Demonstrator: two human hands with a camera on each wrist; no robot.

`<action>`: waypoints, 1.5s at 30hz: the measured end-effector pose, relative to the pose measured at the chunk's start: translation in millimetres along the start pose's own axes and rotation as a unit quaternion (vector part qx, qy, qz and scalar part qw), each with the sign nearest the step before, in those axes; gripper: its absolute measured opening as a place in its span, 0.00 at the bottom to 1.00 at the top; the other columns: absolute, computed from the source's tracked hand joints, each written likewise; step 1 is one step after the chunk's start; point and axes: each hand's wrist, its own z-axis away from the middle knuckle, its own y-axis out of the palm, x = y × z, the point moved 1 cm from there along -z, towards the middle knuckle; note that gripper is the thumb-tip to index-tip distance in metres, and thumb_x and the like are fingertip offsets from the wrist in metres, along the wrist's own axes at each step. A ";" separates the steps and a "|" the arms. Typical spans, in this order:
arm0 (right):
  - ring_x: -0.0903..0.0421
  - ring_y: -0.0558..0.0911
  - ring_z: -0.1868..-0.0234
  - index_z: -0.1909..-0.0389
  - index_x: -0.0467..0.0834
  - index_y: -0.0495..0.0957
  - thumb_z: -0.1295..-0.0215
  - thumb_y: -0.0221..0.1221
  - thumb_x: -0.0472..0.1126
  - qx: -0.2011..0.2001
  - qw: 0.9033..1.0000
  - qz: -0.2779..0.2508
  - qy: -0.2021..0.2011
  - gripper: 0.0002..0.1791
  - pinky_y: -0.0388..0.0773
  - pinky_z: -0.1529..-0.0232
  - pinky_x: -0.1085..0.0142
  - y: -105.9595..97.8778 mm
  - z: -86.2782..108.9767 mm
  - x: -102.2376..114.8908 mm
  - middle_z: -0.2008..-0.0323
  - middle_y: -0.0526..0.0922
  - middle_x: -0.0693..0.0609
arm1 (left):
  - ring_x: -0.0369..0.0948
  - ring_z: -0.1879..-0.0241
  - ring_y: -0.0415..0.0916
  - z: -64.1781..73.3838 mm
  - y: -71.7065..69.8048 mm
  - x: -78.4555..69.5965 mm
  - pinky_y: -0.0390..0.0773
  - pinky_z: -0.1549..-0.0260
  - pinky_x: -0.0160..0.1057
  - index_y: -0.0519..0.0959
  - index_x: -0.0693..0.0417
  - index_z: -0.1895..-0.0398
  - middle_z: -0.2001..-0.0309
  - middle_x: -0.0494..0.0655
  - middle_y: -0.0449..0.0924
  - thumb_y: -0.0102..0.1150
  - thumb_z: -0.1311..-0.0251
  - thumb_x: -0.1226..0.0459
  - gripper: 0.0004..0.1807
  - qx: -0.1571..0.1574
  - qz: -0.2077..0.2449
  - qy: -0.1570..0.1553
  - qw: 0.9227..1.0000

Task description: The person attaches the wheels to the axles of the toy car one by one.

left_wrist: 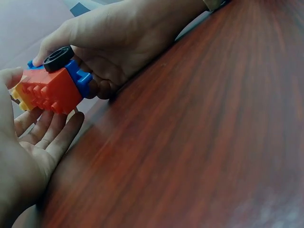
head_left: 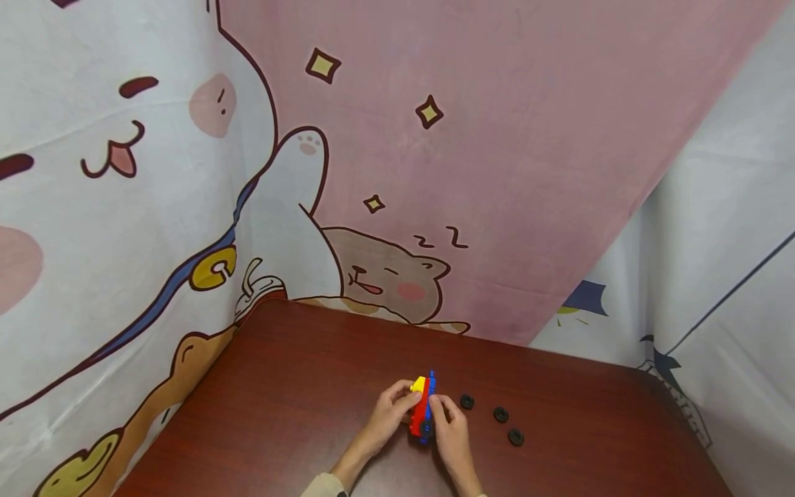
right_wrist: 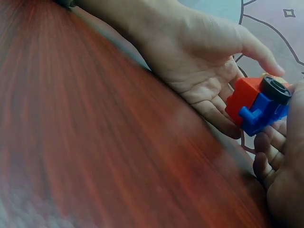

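A toy car of building bricks (head_left: 419,413) is held above the table between both hands, tipped on its side. Red bricks (left_wrist: 59,85) and a yellow brick (left_wrist: 23,98) sit on a blue base (right_wrist: 262,114). One black wheel (right_wrist: 275,90) is on the base near one end. My left hand (head_left: 386,415) grips the red and yellow side, thumb on top and fingers beneath. From the other side my right hand (head_left: 452,436) pinches the blue base, its thumb along the base beyond the wheel in the left wrist view.
Three loose black wheels (head_left: 467,401) lie on the dark red wooden table (head_left: 298,386), right of the hands. Printed cloth (head_left: 497,172) with cartoon animals hangs at the table's back and sides.
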 end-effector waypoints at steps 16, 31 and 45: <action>0.66 0.79 0.61 0.51 0.37 0.80 0.23 0.52 0.43 -0.025 1.000 0.014 -0.009 0.15 0.77 0.58 0.72 0.9 -4.8 -19.5 0.59 0.84 0.45 | 0.35 0.67 0.79 -0.8 -0.2 3.6 0.82 0.69 0.33 0.76 0.66 0.49 0.64 0.42 0.80 0.59 0.31 0.59 0.18 -0.008 -0.008 -0.024 1.000; 0.56 0.75 0.74 0.60 0.34 0.79 0.29 0.58 0.36 -0.108 0.993 -0.022 -0.036 0.07 0.72 0.73 0.71 -8.7 -5.3 -29.4 0.70 0.78 0.40 | 0.33 0.72 0.77 -1.2 -1.2 1.7 0.81 0.72 0.32 0.76 0.67 0.48 0.68 0.40 0.78 0.56 0.30 0.60 0.18 -0.021 -0.028 -0.007 0.999; 0.56 0.79 0.73 0.59 0.34 0.79 0.29 0.59 0.38 -0.132 0.990 -0.044 -0.041 0.09 0.77 0.73 0.70 -26.2 -8.7 -49.8 0.70 0.78 0.42 | 0.34 0.71 0.78 -1.3 -2.3 2.8 0.82 0.71 0.33 0.75 0.67 0.51 0.68 0.41 0.78 0.57 0.30 0.59 0.17 -0.010 -0.021 -0.005 1.000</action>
